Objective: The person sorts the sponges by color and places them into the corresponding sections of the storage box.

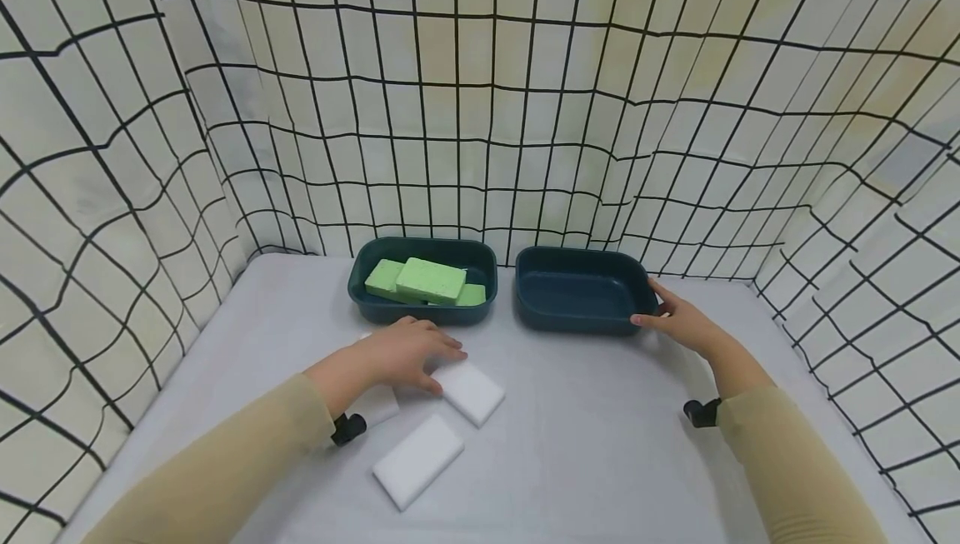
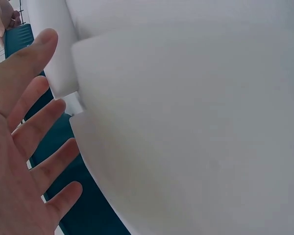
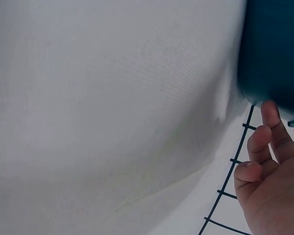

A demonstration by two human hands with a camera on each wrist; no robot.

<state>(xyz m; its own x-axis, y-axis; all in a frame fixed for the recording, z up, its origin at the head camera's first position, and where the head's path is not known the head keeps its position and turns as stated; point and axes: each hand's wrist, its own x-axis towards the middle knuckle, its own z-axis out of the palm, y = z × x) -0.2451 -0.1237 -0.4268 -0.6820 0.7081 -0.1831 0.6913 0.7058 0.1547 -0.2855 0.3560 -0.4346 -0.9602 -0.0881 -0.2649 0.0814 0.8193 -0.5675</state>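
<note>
My left hand reaches over the white sponges with its fingers spread and relaxed. Its thumb and fingertips come right to the edge of one white sponge. Another white sponge lies nearer me, and a third is partly hidden under the left wrist. In the left wrist view the palm faces large white sponge faces, with nothing held. My right hand grips the right end of a dark teal bin, thumb at its front corner and fingers along its side.
A second teal bin stands at the back left, with several green sponges piled in it. Black wire grid panels rise behind the table and at both sides. White cloth covers the table.
</note>
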